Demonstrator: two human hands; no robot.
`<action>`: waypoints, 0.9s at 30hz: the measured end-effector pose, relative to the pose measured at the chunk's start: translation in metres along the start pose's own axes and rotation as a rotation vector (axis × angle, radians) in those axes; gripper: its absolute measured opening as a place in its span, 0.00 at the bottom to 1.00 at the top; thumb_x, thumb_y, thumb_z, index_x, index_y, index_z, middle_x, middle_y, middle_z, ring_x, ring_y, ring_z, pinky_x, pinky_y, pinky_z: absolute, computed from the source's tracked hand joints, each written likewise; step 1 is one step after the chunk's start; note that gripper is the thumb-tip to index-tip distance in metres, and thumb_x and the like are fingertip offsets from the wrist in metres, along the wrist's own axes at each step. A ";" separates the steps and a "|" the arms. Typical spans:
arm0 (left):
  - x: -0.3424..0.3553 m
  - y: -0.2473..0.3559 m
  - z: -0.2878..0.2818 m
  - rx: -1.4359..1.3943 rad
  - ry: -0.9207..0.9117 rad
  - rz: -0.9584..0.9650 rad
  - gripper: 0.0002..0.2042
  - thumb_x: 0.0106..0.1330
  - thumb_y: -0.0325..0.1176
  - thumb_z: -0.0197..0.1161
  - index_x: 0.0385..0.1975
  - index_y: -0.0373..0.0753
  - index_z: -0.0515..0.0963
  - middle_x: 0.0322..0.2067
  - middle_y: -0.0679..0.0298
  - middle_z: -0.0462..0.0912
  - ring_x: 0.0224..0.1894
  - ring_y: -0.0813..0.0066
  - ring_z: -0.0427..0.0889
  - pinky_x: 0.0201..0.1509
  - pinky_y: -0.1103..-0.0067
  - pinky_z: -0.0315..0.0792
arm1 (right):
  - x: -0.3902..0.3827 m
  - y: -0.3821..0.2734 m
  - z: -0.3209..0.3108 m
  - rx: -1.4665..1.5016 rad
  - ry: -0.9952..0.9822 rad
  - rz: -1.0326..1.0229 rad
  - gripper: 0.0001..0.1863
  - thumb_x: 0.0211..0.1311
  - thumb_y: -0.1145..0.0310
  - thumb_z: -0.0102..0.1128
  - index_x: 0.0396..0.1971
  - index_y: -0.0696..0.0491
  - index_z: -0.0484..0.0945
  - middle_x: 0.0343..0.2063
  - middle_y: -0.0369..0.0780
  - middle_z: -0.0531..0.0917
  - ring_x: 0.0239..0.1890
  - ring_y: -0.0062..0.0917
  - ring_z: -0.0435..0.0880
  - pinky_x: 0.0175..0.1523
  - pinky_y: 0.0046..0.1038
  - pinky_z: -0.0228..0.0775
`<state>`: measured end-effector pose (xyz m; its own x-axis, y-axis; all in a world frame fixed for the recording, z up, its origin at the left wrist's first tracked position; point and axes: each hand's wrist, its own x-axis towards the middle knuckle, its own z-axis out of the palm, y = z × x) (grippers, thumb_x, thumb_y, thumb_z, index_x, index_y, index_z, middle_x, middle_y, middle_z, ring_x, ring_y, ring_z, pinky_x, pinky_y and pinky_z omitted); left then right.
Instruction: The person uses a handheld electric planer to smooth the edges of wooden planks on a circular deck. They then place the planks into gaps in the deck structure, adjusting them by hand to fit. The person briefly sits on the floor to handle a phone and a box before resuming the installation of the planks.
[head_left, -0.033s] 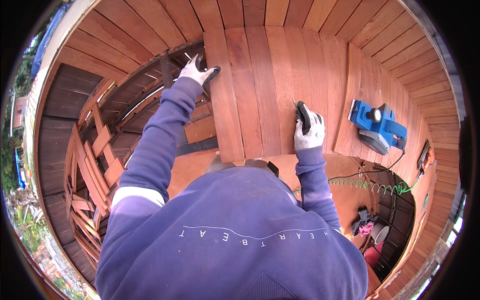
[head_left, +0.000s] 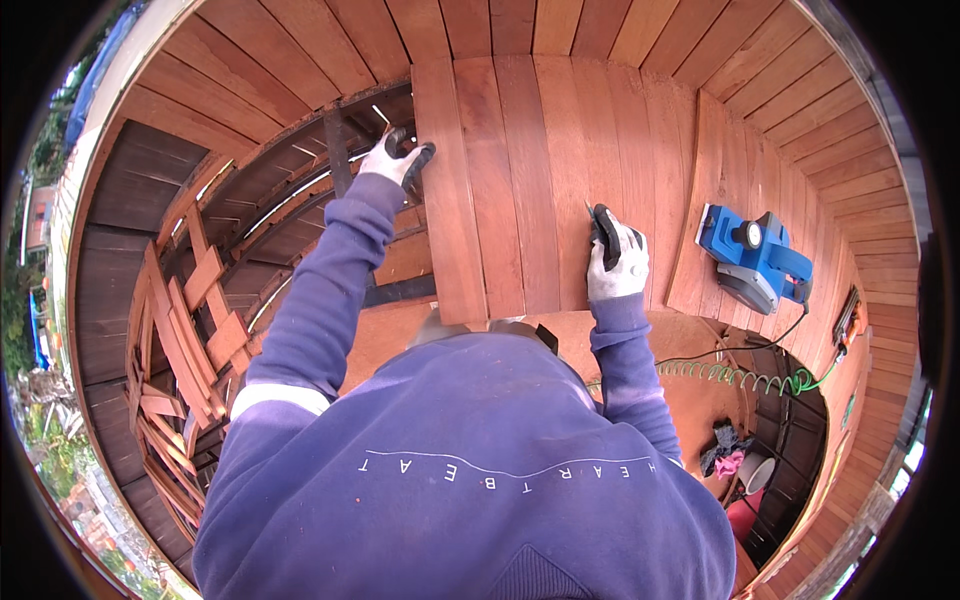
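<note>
We see the left hand [head_left: 395,160] in a pale glove with dark fingertips, thumb and fingers spread into a wide C that closes on nothing we can make out. The thumb tip overlaps the left edge of the outermost reddish plank [head_left: 450,200] in the upper middle of the frame; whether it presses there, we cannot tell. Right of centre, the right hand [head_left: 618,258], gloved alike, is curled over the planks with a thin pointed object [head_left: 589,208] in its fingers, only the tip in sight.

The planks lie side by side as a broad surface across the upper middle. Left of them we look into an opening with a dark frame rib [head_left: 337,150], and at the left side loose wood strips [head_left: 180,340] lie in a jumble. On the planking at the right rests a blue electric planer [head_left: 765,262]; below it runs a green coiled hose [head_left: 735,378]. At the lower right we find a pink cloth [head_left: 729,463] beside a white bucket [head_left: 761,474]. A curved planked wall [head_left: 600,25] rings the upper edge.

Compared with the earlier frame, the left hand sits slightly lower, while the right hand and planer stay nearly where they were.
</note>
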<state>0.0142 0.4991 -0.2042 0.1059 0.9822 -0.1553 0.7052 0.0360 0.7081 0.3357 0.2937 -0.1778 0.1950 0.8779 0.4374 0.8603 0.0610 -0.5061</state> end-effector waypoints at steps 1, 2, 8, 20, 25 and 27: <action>-0.026 -0.005 0.007 -0.245 -0.044 -0.113 0.24 0.63 0.48 0.65 0.50 0.34 0.77 0.42 0.56 0.84 0.46 0.70 0.81 0.51 0.78 0.73 | 0.001 0.000 0.000 0.008 -0.012 0.013 0.22 0.53 0.81 0.59 0.51 0.52 0.79 0.43 0.43 0.83 0.45 0.40 0.78 0.53 0.38 0.71; -0.053 0.012 0.004 -0.344 -0.075 -0.084 0.20 0.65 0.44 0.65 0.49 0.36 0.78 0.42 0.60 0.83 0.43 0.75 0.81 0.47 0.79 0.74 | 0.001 0.001 -0.001 0.015 -0.023 0.026 0.22 0.53 0.81 0.59 0.50 0.52 0.79 0.43 0.42 0.83 0.45 0.40 0.78 0.53 0.38 0.71; -0.083 0.003 0.035 -0.992 -0.048 -0.284 0.15 0.64 0.39 0.68 0.44 0.35 0.81 0.38 0.65 0.83 0.39 0.82 0.79 0.44 0.83 0.75 | -0.003 0.008 0.003 0.027 -0.017 -0.066 0.24 0.51 0.77 0.62 0.51 0.49 0.78 0.39 0.40 0.82 0.45 0.36 0.77 0.53 0.38 0.68; -0.068 -0.001 0.025 -0.376 -0.059 -0.130 0.18 0.62 0.42 0.69 0.42 0.32 0.82 0.36 0.62 0.85 0.38 0.77 0.80 0.46 0.79 0.73 | 0.000 -0.001 0.001 0.000 -0.066 -0.015 0.23 0.53 0.78 0.60 0.52 0.50 0.78 0.45 0.40 0.83 0.47 0.37 0.78 0.55 0.38 0.68; -0.061 -0.010 0.032 -0.444 0.035 -0.188 0.16 0.60 0.42 0.70 0.36 0.34 0.83 0.31 0.62 0.86 0.34 0.76 0.79 0.42 0.77 0.73 | 0.004 -0.001 -0.002 0.047 -0.103 0.004 0.23 0.52 0.80 0.58 0.51 0.52 0.79 0.46 0.42 0.83 0.46 0.39 0.79 0.54 0.38 0.70; -0.055 -0.023 0.032 -0.543 0.007 -0.253 0.14 0.60 0.39 0.70 0.37 0.35 0.83 0.33 0.62 0.86 0.34 0.76 0.81 0.42 0.78 0.75 | 0.004 -0.001 -0.002 0.083 -0.100 0.017 0.23 0.52 0.81 0.58 0.50 0.53 0.79 0.46 0.43 0.83 0.46 0.39 0.79 0.54 0.38 0.70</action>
<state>0.0143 0.4386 -0.2341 -0.0246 0.9319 -0.3620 0.2482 0.3564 0.9007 0.3364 0.2957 -0.1737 0.1582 0.9217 0.3542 0.8144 0.0810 -0.5746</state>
